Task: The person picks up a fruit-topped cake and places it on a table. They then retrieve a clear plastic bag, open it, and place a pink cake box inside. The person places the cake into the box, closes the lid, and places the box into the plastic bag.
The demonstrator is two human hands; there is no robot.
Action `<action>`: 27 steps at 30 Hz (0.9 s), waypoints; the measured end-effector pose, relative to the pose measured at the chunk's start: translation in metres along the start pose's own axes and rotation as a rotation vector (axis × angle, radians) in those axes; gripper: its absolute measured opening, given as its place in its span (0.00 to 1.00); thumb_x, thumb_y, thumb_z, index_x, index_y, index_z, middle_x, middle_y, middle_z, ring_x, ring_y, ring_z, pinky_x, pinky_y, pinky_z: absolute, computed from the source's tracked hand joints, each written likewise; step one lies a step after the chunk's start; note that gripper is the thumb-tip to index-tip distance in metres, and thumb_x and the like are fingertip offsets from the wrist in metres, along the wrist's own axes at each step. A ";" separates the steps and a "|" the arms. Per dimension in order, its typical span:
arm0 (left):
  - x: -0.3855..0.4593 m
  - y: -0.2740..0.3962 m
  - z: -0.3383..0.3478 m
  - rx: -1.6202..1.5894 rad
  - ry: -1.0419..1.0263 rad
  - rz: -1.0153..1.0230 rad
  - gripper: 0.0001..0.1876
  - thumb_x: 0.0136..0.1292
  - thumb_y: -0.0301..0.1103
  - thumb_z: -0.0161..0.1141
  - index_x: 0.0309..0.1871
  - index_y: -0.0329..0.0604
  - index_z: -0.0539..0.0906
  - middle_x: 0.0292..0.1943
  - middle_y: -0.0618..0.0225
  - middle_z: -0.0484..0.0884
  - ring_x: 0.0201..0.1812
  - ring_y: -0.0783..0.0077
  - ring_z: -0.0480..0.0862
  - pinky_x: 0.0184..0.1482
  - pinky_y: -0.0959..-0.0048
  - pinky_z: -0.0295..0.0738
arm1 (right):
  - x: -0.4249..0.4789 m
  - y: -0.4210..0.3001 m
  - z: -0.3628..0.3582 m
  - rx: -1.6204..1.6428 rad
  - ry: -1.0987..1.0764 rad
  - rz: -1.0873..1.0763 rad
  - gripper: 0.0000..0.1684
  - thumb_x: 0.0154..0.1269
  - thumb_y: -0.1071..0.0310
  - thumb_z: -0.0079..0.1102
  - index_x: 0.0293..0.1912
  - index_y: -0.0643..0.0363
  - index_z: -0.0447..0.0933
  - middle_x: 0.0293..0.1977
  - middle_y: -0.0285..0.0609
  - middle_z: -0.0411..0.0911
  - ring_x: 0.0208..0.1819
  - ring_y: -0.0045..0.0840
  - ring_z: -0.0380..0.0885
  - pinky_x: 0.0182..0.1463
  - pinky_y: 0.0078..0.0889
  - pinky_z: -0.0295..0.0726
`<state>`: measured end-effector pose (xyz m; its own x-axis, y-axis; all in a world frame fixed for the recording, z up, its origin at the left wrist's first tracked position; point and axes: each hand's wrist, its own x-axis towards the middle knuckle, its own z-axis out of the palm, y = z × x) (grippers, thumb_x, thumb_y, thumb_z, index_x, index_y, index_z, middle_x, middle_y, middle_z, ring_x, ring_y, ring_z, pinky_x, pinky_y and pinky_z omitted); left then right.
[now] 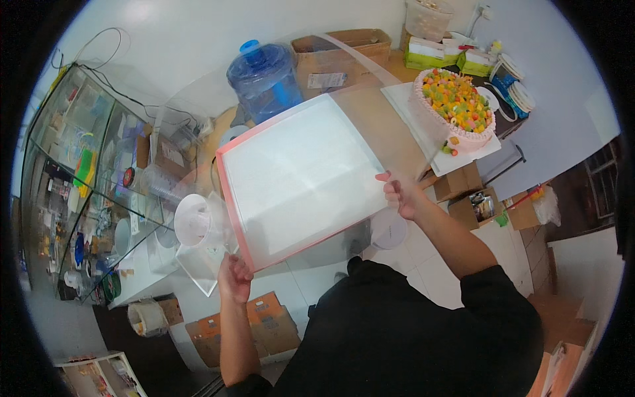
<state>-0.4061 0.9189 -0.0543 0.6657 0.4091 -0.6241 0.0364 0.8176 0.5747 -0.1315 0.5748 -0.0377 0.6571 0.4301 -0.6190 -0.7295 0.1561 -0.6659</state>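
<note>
A shallow cake box lid (pixel 302 173), white inside with a pink rim, is held out tilted before me. My left hand (pixel 235 279) grips its near left corner. Fingers of my right hand (pixel 403 196) are curled at its right edge. A large clear plastic sheet (pixel 397 116) curves around the lid; whether my hands also hold it, I cannot tell. To the right, a round pink cake (pixel 464 141) topped with cut fruit stands on a white board (pixel 404 101), partly seen through the plastic.
A blue water jug (pixel 268 82) and a cardboard box (pixel 342 49) stand at the back. On the left are a white tub (pixel 192 221) and a glass display case (pixel 94 144) full of supplies. Flattened cartons (pixel 270 322) lie below; open boxes (pixel 474 208) sit on the floor at right.
</note>
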 end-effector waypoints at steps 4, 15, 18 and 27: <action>-0.021 -0.009 0.024 0.047 0.061 0.057 0.13 0.68 0.45 0.48 0.31 0.48 0.70 0.16 0.79 0.58 0.15 0.83 0.57 0.17 0.82 0.54 | -0.018 0.008 -0.002 0.040 0.003 -0.183 0.23 0.62 0.51 0.52 0.48 0.59 0.68 0.17 0.26 0.60 0.14 0.08 0.55 0.14 0.11 0.52; -0.011 -0.036 0.051 -0.043 -0.361 0.323 0.13 0.69 0.45 0.46 0.35 0.47 0.72 0.18 0.78 0.57 0.18 0.84 0.57 0.20 0.83 0.54 | -0.062 -0.035 -0.029 0.112 -0.239 -0.446 0.27 0.65 0.52 0.47 0.59 0.54 0.62 0.22 0.28 0.59 0.17 0.10 0.56 0.20 0.13 0.55; -0.014 -0.038 0.067 0.026 -0.430 0.311 0.13 0.69 0.44 0.44 0.34 0.47 0.71 0.17 0.78 0.57 0.18 0.84 0.56 0.21 0.82 0.54 | -0.084 -0.039 -0.038 0.121 -0.274 -0.500 0.27 0.67 0.54 0.44 0.62 0.50 0.60 0.23 0.28 0.59 0.18 0.10 0.56 0.21 0.14 0.56; -0.017 -0.091 0.161 0.048 -0.541 0.263 0.13 0.69 0.43 0.44 0.32 0.47 0.71 0.15 0.79 0.54 0.17 0.83 0.55 0.20 0.82 0.50 | -0.118 -0.047 -0.142 0.370 -0.215 -0.622 0.14 0.69 0.53 0.42 0.45 0.49 0.70 0.14 0.25 0.52 0.12 0.12 0.49 0.16 0.17 0.52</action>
<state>-0.3008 0.7726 -0.0107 0.9412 0.3205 -0.1075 -0.1554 0.6925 0.7045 -0.1485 0.3907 0.0078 0.9448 0.3231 -0.0546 -0.2771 0.6988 -0.6595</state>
